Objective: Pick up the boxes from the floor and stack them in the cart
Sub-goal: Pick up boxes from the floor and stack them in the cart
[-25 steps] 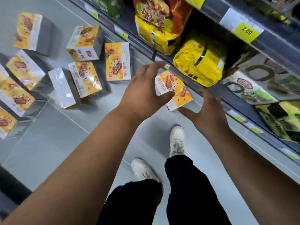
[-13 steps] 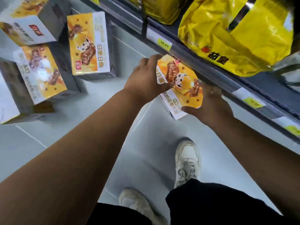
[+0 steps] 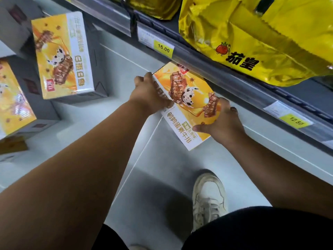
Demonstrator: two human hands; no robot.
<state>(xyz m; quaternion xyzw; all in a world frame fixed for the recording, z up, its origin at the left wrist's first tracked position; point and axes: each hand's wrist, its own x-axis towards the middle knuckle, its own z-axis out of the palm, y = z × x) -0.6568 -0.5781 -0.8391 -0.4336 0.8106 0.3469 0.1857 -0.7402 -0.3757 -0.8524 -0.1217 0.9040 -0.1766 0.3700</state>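
Head view: box (image 3: 191, 107) is low over the floor (image 3: 162, 177), far corner tucked under the shelf rail (image 3: 234, 76); can't tell if it's lifted off yet. Left hand (image 3: 149, 94) grips its left edge, fingers curled over the side. Right hand (image 3: 221, 125) holds the opposite edge, thumb flat on the printed top, fingers wrapped round the side. Looks like glossy carton: stiff, probably light, a bit slick, corners likely crush. Two-edge hold seems right. The rail overhangs the corner, so probably draw the box back before raising. Bag (image 3: 252, 37) bulges above the rail. Second box (image 3: 63, 55) lies well left. Cart not in view.
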